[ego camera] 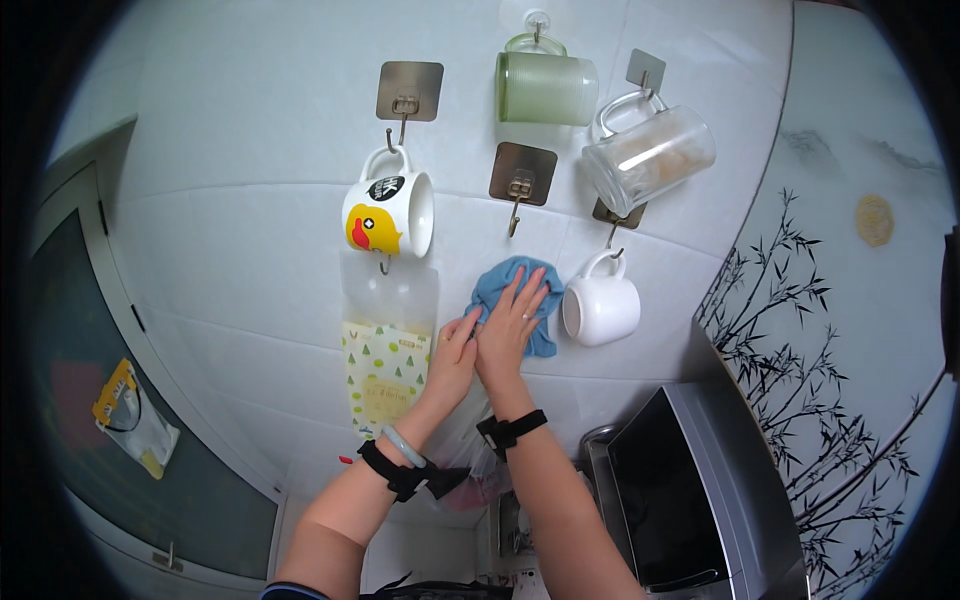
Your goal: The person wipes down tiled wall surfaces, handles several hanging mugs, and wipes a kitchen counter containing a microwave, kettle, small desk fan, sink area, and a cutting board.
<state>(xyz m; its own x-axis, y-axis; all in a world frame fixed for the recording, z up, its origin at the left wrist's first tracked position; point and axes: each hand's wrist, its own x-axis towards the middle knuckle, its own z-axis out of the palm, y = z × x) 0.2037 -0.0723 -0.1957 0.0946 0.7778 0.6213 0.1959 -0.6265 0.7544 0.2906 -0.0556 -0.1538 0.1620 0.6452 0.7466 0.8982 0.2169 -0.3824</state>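
Observation:
A crumpled blue cloth lies against the white tiled wall. My right hand presses it flat with the fingers slightly spread. Beside it, my left hand has its thumb and fingers at the cloth's lower left edge, where a bit of blue shows between them. Just above the cloth is a bare metal adhesive hook. To the right a white mug hangs by its handle, close to the cloth. A white mug with a yellow duck print hangs at the upper left.
Higher up hang a green ribbed glass mug and a clear glass mug. A tree-patterned package hangs left of my forearms, a clear plastic bag below my hands. A microwave oven stands lower right; a glazed door is left.

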